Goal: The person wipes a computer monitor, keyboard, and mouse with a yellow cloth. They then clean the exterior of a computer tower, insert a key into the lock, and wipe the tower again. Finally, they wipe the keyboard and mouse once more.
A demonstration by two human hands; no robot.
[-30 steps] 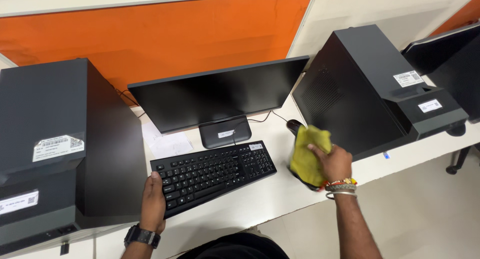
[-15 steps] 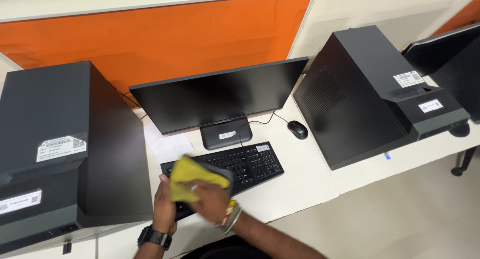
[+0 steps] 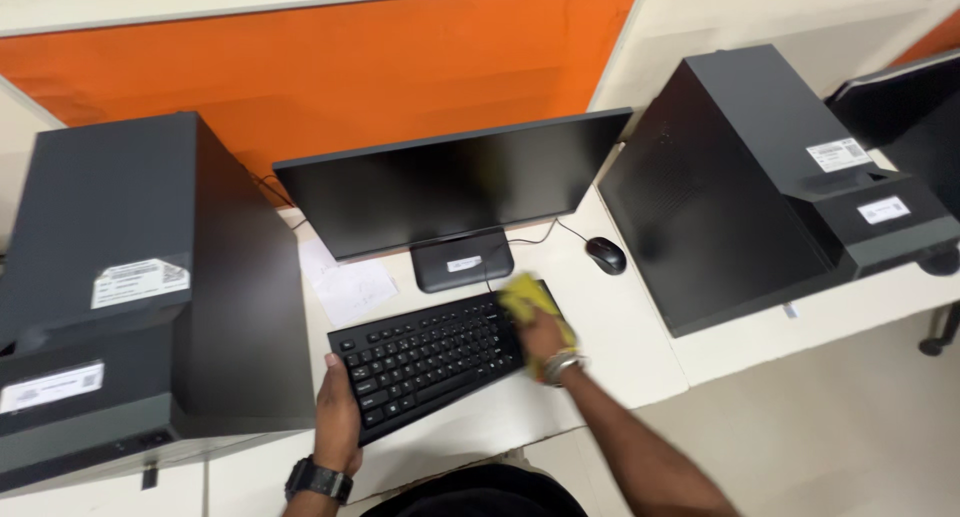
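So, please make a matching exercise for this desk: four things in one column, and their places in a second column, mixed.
Things:
1. yellow cloth
2. mouse
3. paper sheet
4. left hand

Places:
A. on the desk, left of the monitor stand
B. gripping the keyboard's left end
C. under the right hand, on the keyboard's right end
D. on the desk, between the monitor and the right computer tower

Pairs: 1-C, 2-D, 3-A, 4-B

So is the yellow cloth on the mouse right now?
No, the cloth is at the keyboard's right end; the mouse lies bare.
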